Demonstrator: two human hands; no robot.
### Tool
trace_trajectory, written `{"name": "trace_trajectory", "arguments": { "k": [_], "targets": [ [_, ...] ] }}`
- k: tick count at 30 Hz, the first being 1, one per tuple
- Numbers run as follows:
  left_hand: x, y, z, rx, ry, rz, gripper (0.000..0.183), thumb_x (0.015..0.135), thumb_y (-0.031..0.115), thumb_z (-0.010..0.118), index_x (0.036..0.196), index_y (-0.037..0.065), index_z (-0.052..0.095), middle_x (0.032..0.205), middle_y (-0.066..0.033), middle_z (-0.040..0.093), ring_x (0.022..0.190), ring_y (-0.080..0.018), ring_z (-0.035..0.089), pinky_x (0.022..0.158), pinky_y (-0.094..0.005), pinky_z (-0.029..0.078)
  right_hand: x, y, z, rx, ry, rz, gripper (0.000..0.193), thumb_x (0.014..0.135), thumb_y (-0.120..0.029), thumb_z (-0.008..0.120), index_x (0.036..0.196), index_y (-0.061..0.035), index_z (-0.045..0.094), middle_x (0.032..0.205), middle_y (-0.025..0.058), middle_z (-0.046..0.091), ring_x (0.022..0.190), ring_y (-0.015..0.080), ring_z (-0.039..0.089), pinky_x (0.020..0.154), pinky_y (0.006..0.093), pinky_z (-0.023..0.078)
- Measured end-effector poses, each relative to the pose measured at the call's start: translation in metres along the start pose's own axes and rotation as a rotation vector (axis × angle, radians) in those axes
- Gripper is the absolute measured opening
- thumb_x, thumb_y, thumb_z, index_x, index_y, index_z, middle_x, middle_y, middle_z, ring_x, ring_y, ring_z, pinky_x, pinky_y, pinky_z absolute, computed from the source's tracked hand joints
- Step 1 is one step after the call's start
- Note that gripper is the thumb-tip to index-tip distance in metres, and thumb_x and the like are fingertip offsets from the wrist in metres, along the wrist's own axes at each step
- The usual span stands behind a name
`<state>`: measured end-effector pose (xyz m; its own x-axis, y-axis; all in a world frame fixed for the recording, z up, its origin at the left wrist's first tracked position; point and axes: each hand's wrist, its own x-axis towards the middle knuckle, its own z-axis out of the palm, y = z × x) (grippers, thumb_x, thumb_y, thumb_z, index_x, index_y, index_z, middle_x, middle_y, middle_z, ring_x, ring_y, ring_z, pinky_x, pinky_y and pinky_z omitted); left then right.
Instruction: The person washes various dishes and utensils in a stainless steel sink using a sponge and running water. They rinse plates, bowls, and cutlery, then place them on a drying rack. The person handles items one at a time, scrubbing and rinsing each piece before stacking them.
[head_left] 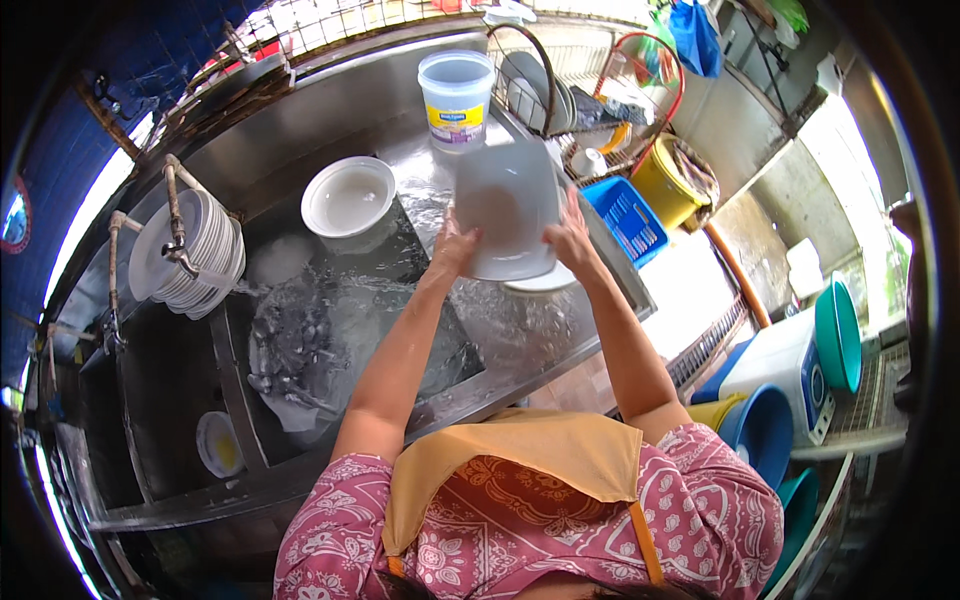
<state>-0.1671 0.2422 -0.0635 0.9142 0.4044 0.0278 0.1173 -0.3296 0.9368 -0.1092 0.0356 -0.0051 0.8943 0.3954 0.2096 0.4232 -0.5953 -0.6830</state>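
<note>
My left hand [455,248] and my right hand [570,237] grip a translucent white plastic container [510,205] by its two sides. It has rounded corners, is tilted, and is a little blurred. They hold it above the wet steel drainboard [510,340], to the right of the sink basin. Partly hidden under it is a white plate [545,280]. Left of my hands, a white bowl [348,197] rests at the basin's far edge. Below it, the water-filled basin holds submerged metal pieces [290,340] that I cannot make out clearly.
A stack of white plates [205,255] stands at the left, beside a running tap [178,240]. Behind my hands is a clear bucket [456,100]. A blue basket [625,220] and a yellow bucket [672,180] are to the right. Another basin holds a white dish [219,444].
</note>
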Motion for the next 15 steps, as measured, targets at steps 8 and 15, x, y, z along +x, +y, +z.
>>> {"name": "trace_trajectory", "arguments": {
  "k": [8, 15],
  "targets": [
    [-0.006, 0.020, 0.049, 0.539, -0.066, -0.198, 0.063, 0.076, 0.021, 0.065, 0.125, -0.004, 0.034, 0.110, -0.0290, 0.055, 0.106, -0.0399, 0.053, 0.092, -0.0416, 0.042, -0.002, 0.112, 0.025, 0.571, -0.196, 0.265, 0.087, 0.065, -0.013, 0.054, 0.144, -0.0130, 0.018, 0.149, 0.0175, -0.013, 0.137, 0.0347, -0.012, 0.107, 0.0460, 0.016],
    [-0.014, 0.030, 0.042, 0.094, -0.352, -0.538, 0.051, 0.071, 0.020, 0.070, 0.115, 0.000, 0.050, 0.093, -0.0158, 0.062, 0.080, -0.0250, 0.062, 0.073, -0.0320, 0.052, 0.005, 0.123, 0.011, 1.237, -0.561, 0.758, 0.036, 0.058, -0.005, 0.047, 0.094, -0.0066, 0.056, 0.074, 0.0053, 0.050, 0.070, 0.0205, 0.051, 0.065, 0.0289, 0.045]
  ]
}}
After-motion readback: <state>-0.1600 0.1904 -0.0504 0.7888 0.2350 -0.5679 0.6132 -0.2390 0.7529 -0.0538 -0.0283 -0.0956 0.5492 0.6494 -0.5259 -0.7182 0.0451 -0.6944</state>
